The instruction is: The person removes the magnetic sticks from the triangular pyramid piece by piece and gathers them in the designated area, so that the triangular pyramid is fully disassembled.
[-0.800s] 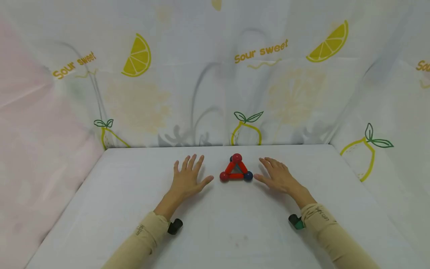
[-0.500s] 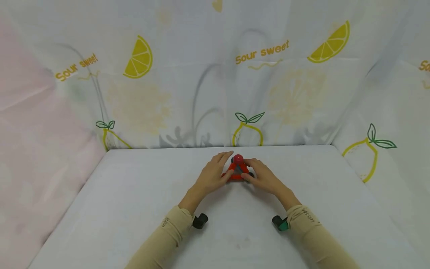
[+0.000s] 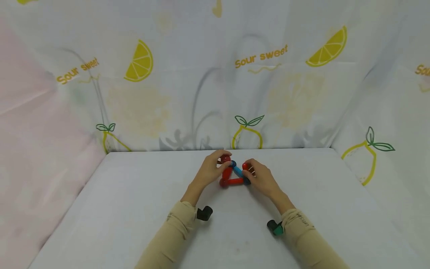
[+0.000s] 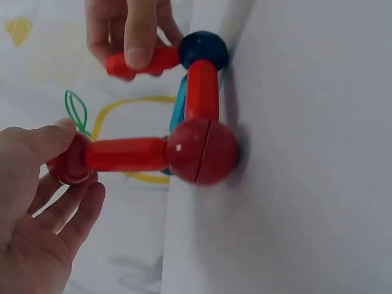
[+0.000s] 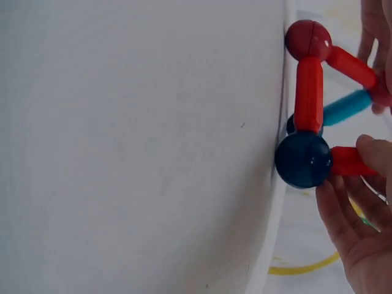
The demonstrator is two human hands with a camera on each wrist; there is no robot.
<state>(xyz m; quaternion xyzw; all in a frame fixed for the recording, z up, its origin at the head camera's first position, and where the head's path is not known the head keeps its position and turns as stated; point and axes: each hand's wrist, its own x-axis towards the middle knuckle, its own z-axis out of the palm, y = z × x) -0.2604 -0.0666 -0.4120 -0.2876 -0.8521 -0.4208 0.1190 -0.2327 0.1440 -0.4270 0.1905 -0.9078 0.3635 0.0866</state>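
A frame of magnetic rods and balls stands on the white table. My left hand (image 3: 209, 170) pinches its upper red ball (image 4: 72, 164) between thumb and fingers. From that ball a red rod (image 4: 125, 154) runs down to a lower red ball (image 4: 202, 151). Another red rod (image 5: 309, 92) links the lower red ball to a dark blue ball (image 5: 303, 159). My right hand (image 3: 263, 179) grips a red rod (image 5: 347, 160) rising from this dark blue ball; its upper end is apart from the upper red ball. A light blue rod (image 3: 238, 172) lies behind, by a farther dark blue ball (image 3: 233, 163).
The white table (image 3: 134, 209) reaches back to a hanging cloth (image 3: 188, 93) printed with lemons. Dark wrist cameras (image 3: 205, 213) sit at both sleeves, close over the table.
Both hands have come inward from beside the frame and taken hold of it. The upper red ball has shifted left, and the right-hand red rod has separated from it.
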